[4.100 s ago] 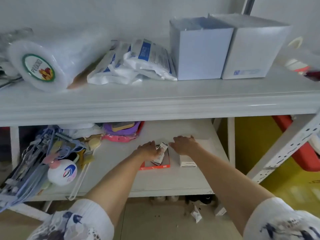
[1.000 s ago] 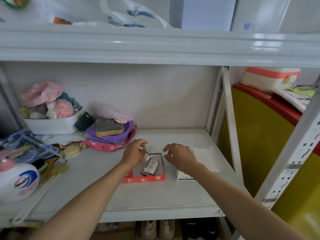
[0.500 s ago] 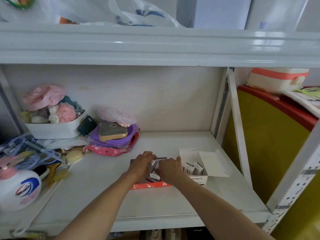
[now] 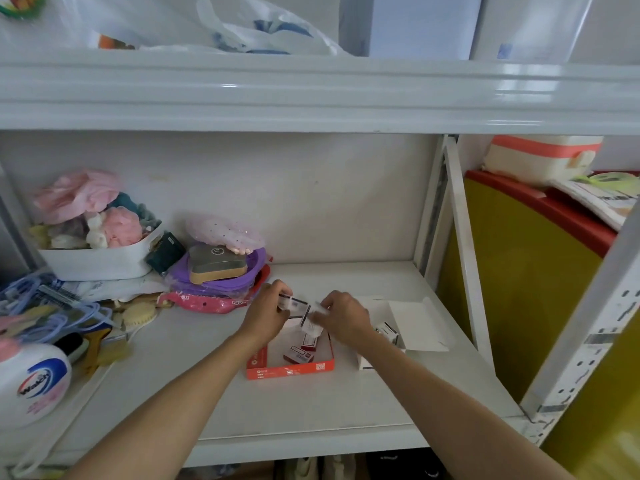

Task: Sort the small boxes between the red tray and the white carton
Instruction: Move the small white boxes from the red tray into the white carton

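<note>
A shallow red tray (image 4: 289, 370) sits on the lower shelf with two small red-and-white boxes (image 4: 299, 355) lying in it. To its right stands an open white carton (image 4: 365, 362) with small white boxes (image 4: 388, 330) inside and its flap (image 4: 417, 323) folded out. My left hand (image 4: 266, 313) holds a small white box (image 4: 294, 304) above the tray's far end. My right hand (image 4: 343, 317) grips another small white box (image 4: 311, 325), blurred, close to the left one.
A purple and pink pile (image 4: 221, 271) lies just behind and left of the tray. A white basket (image 4: 100, 261) of soft things, hangers (image 4: 45, 306) and a white bottle (image 4: 31, 382) fill the left. A shelf upright (image 4: 464, 244) stands at right.
Both hands have risen from inside the tray, each now with a small white box above its far end. The camera has shifted slightly.
</note>
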